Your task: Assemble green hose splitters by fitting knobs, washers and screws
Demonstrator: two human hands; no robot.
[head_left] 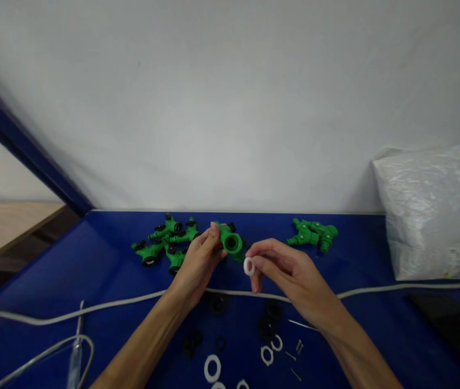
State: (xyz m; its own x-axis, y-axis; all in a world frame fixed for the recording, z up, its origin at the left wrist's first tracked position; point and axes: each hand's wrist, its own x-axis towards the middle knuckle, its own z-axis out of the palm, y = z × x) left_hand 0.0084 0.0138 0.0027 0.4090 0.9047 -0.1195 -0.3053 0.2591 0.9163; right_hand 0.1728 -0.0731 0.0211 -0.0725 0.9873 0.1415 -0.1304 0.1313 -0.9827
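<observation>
My left hand (202, 254) is closed around a green plastic hose connector (233, 243), its round open end turned toward me. Just to the right, my right hand (284, 267) pinches a white ring washer (249, 266) between thumb and fingertips. The washer is close to the connector's opening but apart from it. Below the hands lie loose white rings (212, 368), (267, 355) and dark round parts (267, 327) on the blue table.
Several green connectors with black parts (151, 252) lie at the back left, and more green connectors (313, 234) at the back right. A white cable (124, 300) crosses the blue table (116, 243). Small screws (299, 346), a clear-handled screwdriver (75, 356) and a plastic-wrapped package (436, 216) are around.
</observation>
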